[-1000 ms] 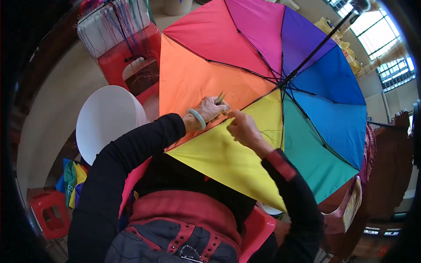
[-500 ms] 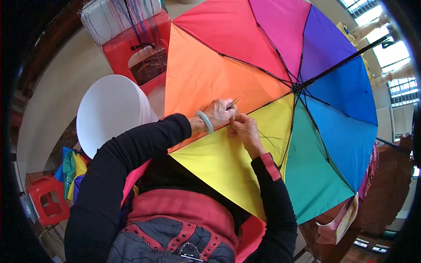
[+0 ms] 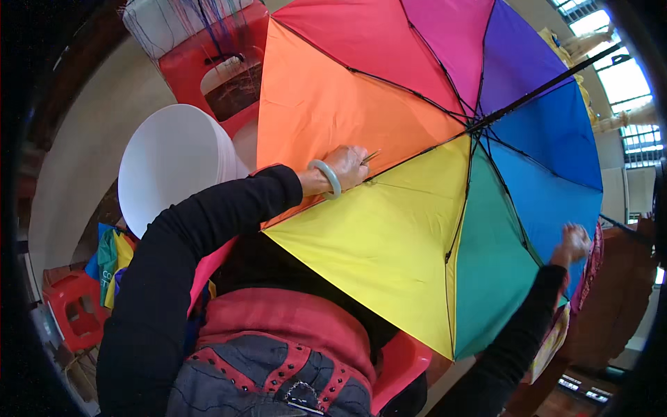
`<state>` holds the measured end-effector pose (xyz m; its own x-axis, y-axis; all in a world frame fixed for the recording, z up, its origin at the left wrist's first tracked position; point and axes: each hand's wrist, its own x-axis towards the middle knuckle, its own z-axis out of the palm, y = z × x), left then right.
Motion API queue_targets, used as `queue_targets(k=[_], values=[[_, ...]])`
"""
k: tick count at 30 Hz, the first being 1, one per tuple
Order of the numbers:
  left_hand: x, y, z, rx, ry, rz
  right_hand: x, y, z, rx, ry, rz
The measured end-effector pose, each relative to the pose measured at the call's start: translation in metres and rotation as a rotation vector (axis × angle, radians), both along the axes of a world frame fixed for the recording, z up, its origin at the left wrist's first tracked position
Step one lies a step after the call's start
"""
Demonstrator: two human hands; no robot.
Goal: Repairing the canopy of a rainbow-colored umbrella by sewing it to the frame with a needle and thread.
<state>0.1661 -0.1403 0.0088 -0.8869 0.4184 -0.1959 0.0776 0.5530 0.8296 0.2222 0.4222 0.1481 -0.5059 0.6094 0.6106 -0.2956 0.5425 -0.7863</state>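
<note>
An open rainbow-coloured umbrella (image 3: 396,243) lies with its inner side toward me, its black ribs meeting at the shaft (image 3: 521,104). My left hand (image 3: 346,165), with a pale bangle (image 3: 326,178) at the wrist, is closed at the rib between the orange and yellow panels. From its fingers stick the slim pointed tips of what look like small snips (image 3: 372,157). Far to the right, over the blue panel's edge, is my right hand (image 3: 575,242), blurred, with fingers drawn together. What it pinches is too small to make out. A faint thread-like line crosses the yellow panel.
Left of the umbrella stands a white bucket (image 3: 170,167). Behind it, a red stool (image 3: 184,80) bears a white box hung with coloured threads (image 3: 215,28). Another red stool (image 3: 75,313) and folded colourful cloth (image 3: 111,267) are at lower left. A brown wooden surface (image 3: 618,292) lies at right.
My right hand has left the left hand's side and swung far right to the umbrella's blue edge. The left hand keeps its place at the rib, still gripping the pointed tool.
</note>
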Motion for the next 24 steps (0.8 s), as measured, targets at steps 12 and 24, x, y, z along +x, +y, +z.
queue_targets(k=[12, 24], values=[[0.003, -0.014, -0.013, -0.161, 0.017, 0.004, -0.021, -0.384, -0.118, 0.854, -0.864, 0.836], [-0.003, -0.010, -0.015, -0.128, -0.184, -0.013, -0.025, -0.371, -0.152, 0.943, -0.998, 0.276]])
